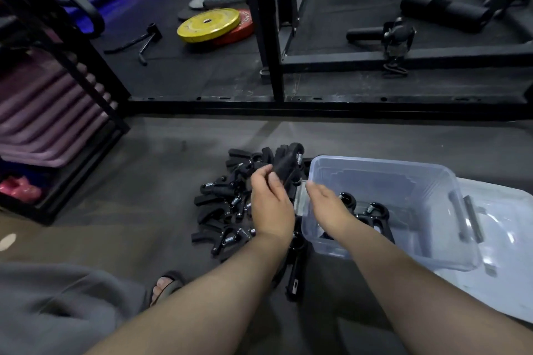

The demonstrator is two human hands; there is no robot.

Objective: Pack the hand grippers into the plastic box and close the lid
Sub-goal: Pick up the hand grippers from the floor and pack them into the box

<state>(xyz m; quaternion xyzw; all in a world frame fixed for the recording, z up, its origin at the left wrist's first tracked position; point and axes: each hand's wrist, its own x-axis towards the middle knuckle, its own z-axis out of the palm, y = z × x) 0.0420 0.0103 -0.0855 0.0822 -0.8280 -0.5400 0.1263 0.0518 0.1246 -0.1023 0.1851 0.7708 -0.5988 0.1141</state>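
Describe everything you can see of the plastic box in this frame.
The plastic box is clear, faintly bluish, rectangular with rounded corners. It stands open on the floor, right of the loose pile of hand grippers. A few black hand grippers lie inside. A grey latch sits at its right end, where the lid lies beside it. The right hand is over its left rim; contact is unclear.

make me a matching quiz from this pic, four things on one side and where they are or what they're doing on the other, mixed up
1. left hand
2. clear plastic box
3. translucent plastic lid
4. yellow round weight plate

a. flat on the floor, right of the box
b. lying on a red weight plate
c. open-topped, some hand grippers inside
d. gripping a black spring hand gripper

Pairs: 1-d, 2-c, 3-a, 4-b
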